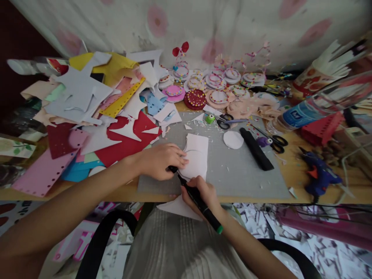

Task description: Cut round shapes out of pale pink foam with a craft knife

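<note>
At the centre of the frame, my left hand (161, 159) presses flat the white foam piece (195, 157) while my right hand (200, 193) grips the black marker (200, 203), tracing seemingly unfinished, cutting not begun.

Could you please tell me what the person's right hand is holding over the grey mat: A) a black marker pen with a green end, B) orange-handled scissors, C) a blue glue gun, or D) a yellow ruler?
A: the right hand grips a black marker pen with a green end, its tip at the white foam sheet that the left hand presses onto the grey mat.
</note>
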Tool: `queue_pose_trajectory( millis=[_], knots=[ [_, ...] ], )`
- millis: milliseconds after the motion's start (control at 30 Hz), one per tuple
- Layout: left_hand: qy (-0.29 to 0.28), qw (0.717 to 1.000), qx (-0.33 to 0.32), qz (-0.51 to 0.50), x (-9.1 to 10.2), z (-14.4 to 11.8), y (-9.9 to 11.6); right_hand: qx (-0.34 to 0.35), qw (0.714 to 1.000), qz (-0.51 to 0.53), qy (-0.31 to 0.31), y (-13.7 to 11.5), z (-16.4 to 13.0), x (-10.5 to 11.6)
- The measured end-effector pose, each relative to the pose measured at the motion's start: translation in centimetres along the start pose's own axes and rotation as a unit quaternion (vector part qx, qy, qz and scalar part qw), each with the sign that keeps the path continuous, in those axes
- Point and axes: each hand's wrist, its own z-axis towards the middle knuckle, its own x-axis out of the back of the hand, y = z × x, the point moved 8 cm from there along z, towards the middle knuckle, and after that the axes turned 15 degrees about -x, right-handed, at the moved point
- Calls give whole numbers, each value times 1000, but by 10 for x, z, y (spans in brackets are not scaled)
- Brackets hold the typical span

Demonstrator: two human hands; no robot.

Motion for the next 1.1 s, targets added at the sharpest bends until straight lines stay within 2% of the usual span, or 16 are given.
queue_pose_trajectory(
  millis=[167,400,767,1000,1100],
  knots=[
    [-9,1000,0,-8,1,-1,-2,11,1000,-3,6,-2,0,0],
    [12,1000,-14,-8,4,-2,0,17,1000,-12,7,0,-2,-3],
    [9,1000,-3,-2,1,-2,-1,-2,999,-36,-2,-6,3,-1],
    [5,1000,1,10,0,-1,0,-16,999,-46,-23,-6,1,6],
    [5,1000,3,8,0,-1,1,-34,997,-38,-53,-4,3,11]
  ],
)
